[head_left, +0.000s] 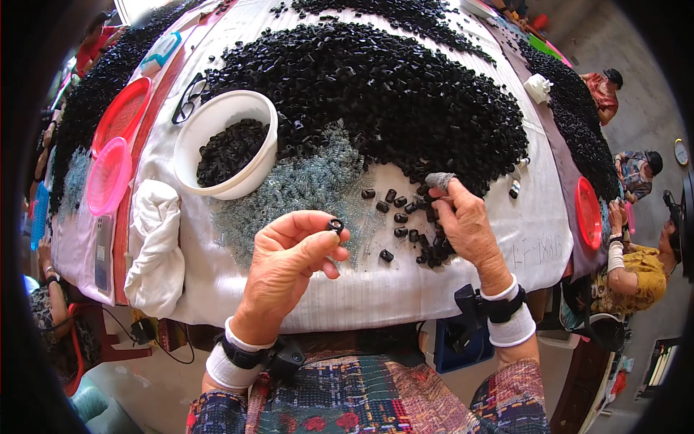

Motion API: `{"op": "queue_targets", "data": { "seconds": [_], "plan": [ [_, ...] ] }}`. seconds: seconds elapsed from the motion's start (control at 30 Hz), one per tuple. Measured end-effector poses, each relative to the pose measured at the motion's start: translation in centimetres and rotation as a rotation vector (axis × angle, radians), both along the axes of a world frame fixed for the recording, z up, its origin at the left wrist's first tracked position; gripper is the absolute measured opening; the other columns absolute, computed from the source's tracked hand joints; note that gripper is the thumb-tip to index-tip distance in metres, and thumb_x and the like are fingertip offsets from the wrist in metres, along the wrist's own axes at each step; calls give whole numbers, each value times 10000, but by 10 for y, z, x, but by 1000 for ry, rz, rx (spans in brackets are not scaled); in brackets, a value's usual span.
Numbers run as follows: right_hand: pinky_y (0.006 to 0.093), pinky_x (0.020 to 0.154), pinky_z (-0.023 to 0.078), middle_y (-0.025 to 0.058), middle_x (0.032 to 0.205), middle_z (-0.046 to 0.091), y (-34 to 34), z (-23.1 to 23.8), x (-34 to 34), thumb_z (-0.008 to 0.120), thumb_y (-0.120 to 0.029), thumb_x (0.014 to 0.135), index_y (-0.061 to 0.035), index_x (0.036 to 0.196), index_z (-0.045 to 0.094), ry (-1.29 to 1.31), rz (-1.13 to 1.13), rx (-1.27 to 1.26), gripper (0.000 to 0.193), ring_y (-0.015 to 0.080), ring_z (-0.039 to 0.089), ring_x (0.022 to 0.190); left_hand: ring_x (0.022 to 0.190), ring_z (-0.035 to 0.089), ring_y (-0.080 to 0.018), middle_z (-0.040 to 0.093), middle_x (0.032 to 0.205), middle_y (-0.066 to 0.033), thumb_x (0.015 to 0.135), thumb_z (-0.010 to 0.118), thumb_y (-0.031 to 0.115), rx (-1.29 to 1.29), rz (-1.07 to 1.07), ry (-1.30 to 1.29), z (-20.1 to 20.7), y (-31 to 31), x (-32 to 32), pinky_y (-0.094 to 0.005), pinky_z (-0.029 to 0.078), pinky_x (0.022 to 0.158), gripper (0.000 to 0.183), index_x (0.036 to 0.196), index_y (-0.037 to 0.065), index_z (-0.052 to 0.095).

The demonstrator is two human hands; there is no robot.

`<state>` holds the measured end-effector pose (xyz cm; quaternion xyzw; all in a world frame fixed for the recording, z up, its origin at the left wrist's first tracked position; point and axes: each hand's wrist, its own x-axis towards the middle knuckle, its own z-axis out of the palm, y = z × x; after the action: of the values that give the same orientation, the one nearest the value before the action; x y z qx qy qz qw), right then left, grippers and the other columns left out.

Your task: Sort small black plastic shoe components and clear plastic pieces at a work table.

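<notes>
My left hand (293, 249) is closed, pinching a small black plastic cylinder (335, 226) between thumb and fingers. The round opening in the cylinder's end faces up. My right hand (466, 220) reaches over loose black cylinders (436, 249) at the edge of the big pile, its thumb and index finger apart. A grey wrapping (439, 180) covers the index fingertip, and the other fingers are partly hidden. Between my hands several black cylinders (400, 218) lie scattered on the white cloth. A heap of small silvery-blue coil springs (303, 184) lies beyond my left hand.
A white bucket (189, 163) partly filled with black parts stands left, with eyeglasses (190, 98) behind it. The large black pile (376, 87) spreads across the table. A white rag (154, 246), phone (103, 249) and pink basket (108, 176) are farther left. People sit at both sides.
</notes>
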<state>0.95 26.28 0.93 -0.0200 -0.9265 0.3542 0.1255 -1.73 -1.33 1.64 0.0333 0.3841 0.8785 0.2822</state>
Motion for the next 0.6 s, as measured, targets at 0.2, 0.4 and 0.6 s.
{"op": "queue_targets", "data": {
  "seconds": [0.2,0.4,0.6],
  "plan": [
    [352,726,521,172,874,656,1,5,1,536,49,798,12,1010,586,53,-47,-3,221,310,655,810,756,676,-171,681,933,-150,848,662,30,10,-23,0,-1,5,-1,-256,558,578,185,1027,1,626],
    [412,672,481,179,796,606,0,15,-1,559,33,792,11,888,573,82,117,117,100,363,599,772,754,674,-167,678,930,-149,850,654,25,16,-16,10,1,0,0,-255,563,578,174,1020,0,626],
    [329,664,509,161,885,634,13,4,9,553,32,819,13,1024,588,-49,85,250,209,265,655,787,751,674,-168,676,925,-144,855,642,19,13,-10,4,-2,1,-1,-257,564,578,158,1010,-3,622]
  ]
}}
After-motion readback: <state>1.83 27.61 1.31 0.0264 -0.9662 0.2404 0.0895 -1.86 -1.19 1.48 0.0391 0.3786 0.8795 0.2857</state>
